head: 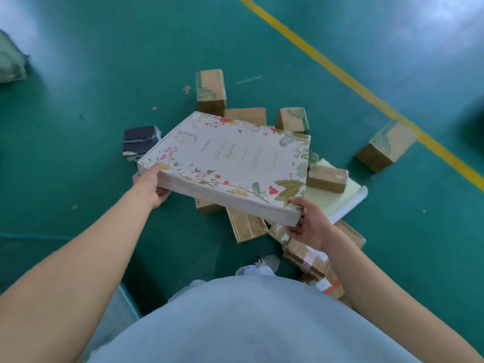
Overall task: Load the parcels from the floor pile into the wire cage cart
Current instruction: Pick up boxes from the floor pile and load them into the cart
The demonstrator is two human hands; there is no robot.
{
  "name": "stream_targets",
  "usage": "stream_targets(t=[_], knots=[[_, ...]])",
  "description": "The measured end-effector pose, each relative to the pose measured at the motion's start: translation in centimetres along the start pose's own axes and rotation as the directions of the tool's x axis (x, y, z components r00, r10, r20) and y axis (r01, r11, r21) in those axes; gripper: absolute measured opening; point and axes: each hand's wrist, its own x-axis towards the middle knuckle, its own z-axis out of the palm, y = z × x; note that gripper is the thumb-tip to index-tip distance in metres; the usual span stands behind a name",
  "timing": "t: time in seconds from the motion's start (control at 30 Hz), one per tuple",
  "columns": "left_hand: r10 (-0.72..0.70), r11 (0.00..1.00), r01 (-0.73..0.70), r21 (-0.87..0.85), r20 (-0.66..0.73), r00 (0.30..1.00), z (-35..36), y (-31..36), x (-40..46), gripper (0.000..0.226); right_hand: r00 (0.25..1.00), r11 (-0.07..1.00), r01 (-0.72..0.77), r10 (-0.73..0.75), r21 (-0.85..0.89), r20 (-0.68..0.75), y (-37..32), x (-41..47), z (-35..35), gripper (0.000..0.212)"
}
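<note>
A large flat white box with a flower print (230,161) hangs above the floor pile, tilted down toward me. My left hand (150,184) grips its near left corner, thumb on top and fingers underneath. My right hand (307,224) grips the near right corner in the same way. Under and around the box lies the pile: brown cardboard boxes (210,91), a small taped brown parcel (326,178) on a pale yellow flat packet (332,197), a dark blue parcel (140,141) and taped parcels (311,263) by my right forearm. The wire cage cart is out of view.
One brown box (385,146) sits apart at the right, beside the yellow floor line (340,72). A green sack (10,61) lies at the far left edge. My white shoe (259,267) stands close to the pile on the green floor.
</note>
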Motion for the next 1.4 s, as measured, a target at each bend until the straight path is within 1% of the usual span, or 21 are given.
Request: stream_targets(t=[0.17,0.23,0.33,0.4,0.53,0.63,0.7,0.8,0.83,0.9,0.93,1.03,1.17,1.23,1.3,1.4], knots=[[0.005,0.986,-0.024,-0.165,-0.114,0.993,-11.3,-1.8,0.9,0.076,0.999,0.992,0.05,-0.051,-0.118,-0.001,1.7,-0.6,8.7,0.046],[-0.029,0.973,-0.008,-0.23,-0.158,0.987,-15.8,-2.8,1.3,0.073,0.997,0.982,0.073,-0.074,-0.173,-0.001,3.0,-1.0,12.3,0.044],[-0.083,0.943,0.011,-0.332,-0.204,0.975,-23.8,-5.6,1.7,0.066,0.997,0.962,0.082,-0.081,-0.262,0.016,6.1,-1.8,17.7,0.049],[-0.113,0.918,0.013,-0.396,-0.231,0.966,-28.4,-7.2,1.9,0.07,0.996,0.948,0.093,-0.089,-0.304,0.027,8.1,-2.2,21.0,0.047],[-0.192,0.84,0.01,-0.542,-0.28,0.941,-38.5,-11.0,2.3,0.073,0.996,0.905,0.092,-0.079,-0.416,0.048,13.7,-3.2,28.4,0.046],[-0.24,0.782,-0.03,-0.623,-0.345,0.908,-44.2,-13.6,2.4,0.074,0.996,0.877,0.085,-0.07,-0.473,0.049,17.3,-4.0,32.8,0.036],[-0.263,0.732,-0.055,-0.679,-0.356,0.897,-48.3,-15.5,2.6,0.076,0.996,0.844,0.092,-0.066,-0.529,0.068,19.5,-4.5,36.0,0.03],[-0.321,0.66,-0.081,-0.747,-0.378,0.868,-53.8,-20.3,4.5,0.081,0.993,0.77,0.102,-0.036,-0.63,0.116,22.3,-4.9,40.3,0.03],[-0.331,0.633,-0.092,-0.769,-0.376,0.865,-54.8,-20.9,3.6,0.082,0.991,0.747,0.109,-0.028,-0.656,0.133,23.0,-5.0,41.6,0.031],[-0.377,0.539,-0.15,-0.829,-0.397,0.837,-56.2,-21.8,1.1,0.084,0.985,0.689,0.13,-0.011,-0.713,0.169,24.7,-5.2,44.2,0.031],[-0.396,0.515,-0.177,-0.839,-0.416,0.819,-56.6,-22.1,0.3,0.084,0.982,0.669,0.145,-0.01,-0.729,0.187,25.3,-5.3,45.1,0.031],[-0.458,0.388,-0.246,-0.888,-0.417,0.785,-58.5,-24.6,-0.9,0.081,0.972,0.587,0.175,0.026,-0.79,0.235,27.8,-5.8,48.3,0.031],[-0.511,0.245,-0.301,-0.922,-0.386,0.768,-59.7,-27.1,-2.5,0.075,0.956,0.536,0.192,0.089,-0.822,0.281,29.9,-5.7,51.4,0.027],[-0.519,0.212,-0.343,-0.915,-0.403,0.754,-59.9,-27.9,-3.1,0.067,0.945,0.495,0.196,0.134,-0.847,0.297,30.8,-5.5,53.0,0.021],[-0.539,0.202,-0.37,-0.907,-0.418,0.731,-59.7,-28.3,-3.6,0.061,0.938,0.466,0.195,0.169,-0.863,0.303,31.4,-5.2,54.4,0.015],[-0.584,0.153,-0.441,-0.884,-0.441,0.682,-59.5,-28.6,-4.6,0.061,0.912,0.37,0.22,0.251,-0.902,0.325,31.9,-4.4,57.0,0.018]])
